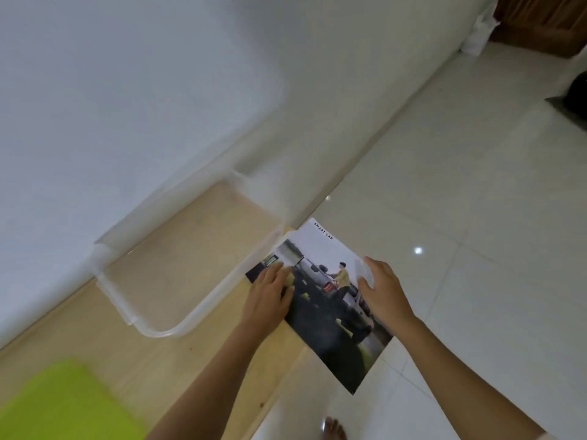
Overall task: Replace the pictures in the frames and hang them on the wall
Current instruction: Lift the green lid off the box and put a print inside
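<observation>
A printed car picture headed "SMART CAR" is held over the edge of a low wooden table. My left hand grips its left edge and my right hand grips its right edge. A dark corner of another sheet or frame pokes out from under the picture's left side; I cannot tell which it is. No picture frame shows clearly.
A transparent plastic box with nothing in it stands on the table against the white wall. A lime green item lies at the table's near left. Glossy white floor tiles spread to the right. A bare foot shows below.
</observation>
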A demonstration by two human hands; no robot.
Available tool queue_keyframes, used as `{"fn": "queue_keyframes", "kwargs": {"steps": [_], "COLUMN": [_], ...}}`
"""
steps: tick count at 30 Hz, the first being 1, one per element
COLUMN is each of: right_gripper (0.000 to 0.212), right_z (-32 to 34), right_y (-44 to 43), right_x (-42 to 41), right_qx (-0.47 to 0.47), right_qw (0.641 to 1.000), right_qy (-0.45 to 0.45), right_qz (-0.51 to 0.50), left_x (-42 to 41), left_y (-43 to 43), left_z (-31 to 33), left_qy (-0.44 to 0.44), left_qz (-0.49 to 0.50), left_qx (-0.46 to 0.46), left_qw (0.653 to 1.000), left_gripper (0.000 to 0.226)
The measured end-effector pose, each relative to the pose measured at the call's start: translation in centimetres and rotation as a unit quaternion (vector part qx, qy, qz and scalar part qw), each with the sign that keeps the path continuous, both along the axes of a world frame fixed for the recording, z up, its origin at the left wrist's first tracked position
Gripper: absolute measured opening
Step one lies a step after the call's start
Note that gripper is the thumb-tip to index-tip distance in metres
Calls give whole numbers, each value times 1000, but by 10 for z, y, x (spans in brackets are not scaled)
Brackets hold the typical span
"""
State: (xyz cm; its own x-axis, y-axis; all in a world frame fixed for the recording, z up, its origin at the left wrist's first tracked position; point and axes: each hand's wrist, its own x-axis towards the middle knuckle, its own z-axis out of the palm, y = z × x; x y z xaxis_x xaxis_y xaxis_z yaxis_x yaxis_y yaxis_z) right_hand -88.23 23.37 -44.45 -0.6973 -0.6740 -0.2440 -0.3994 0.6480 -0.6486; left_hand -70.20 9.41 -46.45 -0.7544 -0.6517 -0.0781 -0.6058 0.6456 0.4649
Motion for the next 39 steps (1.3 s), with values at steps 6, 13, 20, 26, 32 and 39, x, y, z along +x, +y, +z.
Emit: {"fn": "queue_keyframes", "kwargs": {"steps": [6,13,20,26,32,39], "right_gripper": [49,46,42,39,38,38], "right_z": [-17,-27,-32,-35,-37,-39], "right_y": [-24,-27,-16,-12,-8,-2], "right_x": [-26,-27,-32,-38,-39,-47], "right_qx": [36,52,28,-24,-59,-71], "right_qw": [998,995,998,998,995,993], "right_qy": [-5,-2,-18,-57,-80,-90], "right_qz": [59,82,58,31,24,12], "left_x": [-12,-11,-8,-17,-27,-27], "left_y": [-7,9,25,11,-3,-10], "left_z": [-28,-29,-23,-22,-24,-10], "left_qy": [-103,-155,-115,-69,-21,87], "left_qz": [74,98,149,189,155,113], "left_qx": [-39,-45,-33,5,56,165], "left_qw": [991,982,982,979,986,976], "left_gripper": [56,77,55,61,75,54]}}
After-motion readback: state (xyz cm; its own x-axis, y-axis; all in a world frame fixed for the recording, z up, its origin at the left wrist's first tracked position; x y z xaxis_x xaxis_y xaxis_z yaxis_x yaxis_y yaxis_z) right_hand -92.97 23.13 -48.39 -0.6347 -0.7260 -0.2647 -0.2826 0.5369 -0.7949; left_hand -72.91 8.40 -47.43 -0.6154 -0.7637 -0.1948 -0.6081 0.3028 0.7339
